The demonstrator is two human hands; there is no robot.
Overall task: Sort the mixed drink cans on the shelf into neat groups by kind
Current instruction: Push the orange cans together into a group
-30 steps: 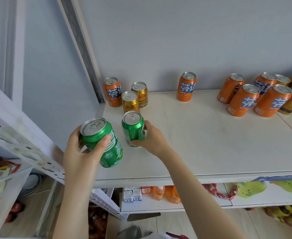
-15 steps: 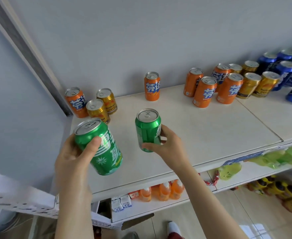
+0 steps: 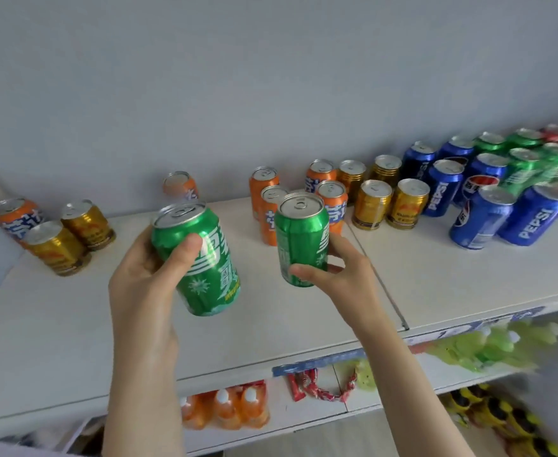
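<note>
Now that right hand [image 3: 340, 275] has lifted and grips a green can [image 3: 300, 235], left hand [image 3: 145, 285] gripping its twin [image 3: 201, 258], I judge both bound for green group [image 3: 528, 159].

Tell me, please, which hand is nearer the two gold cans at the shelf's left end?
Left. The left hand is just right of the gold cans; the right hand is farther right, beyond the left one.

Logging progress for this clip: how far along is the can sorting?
Done: blue cans, gold cans, green cans grouped at right. In hand: left hand grips a tilted green can, right hand an upright green can. Left: stray orange can and two gold strays at far left, lone orange can by the wall.
</note>
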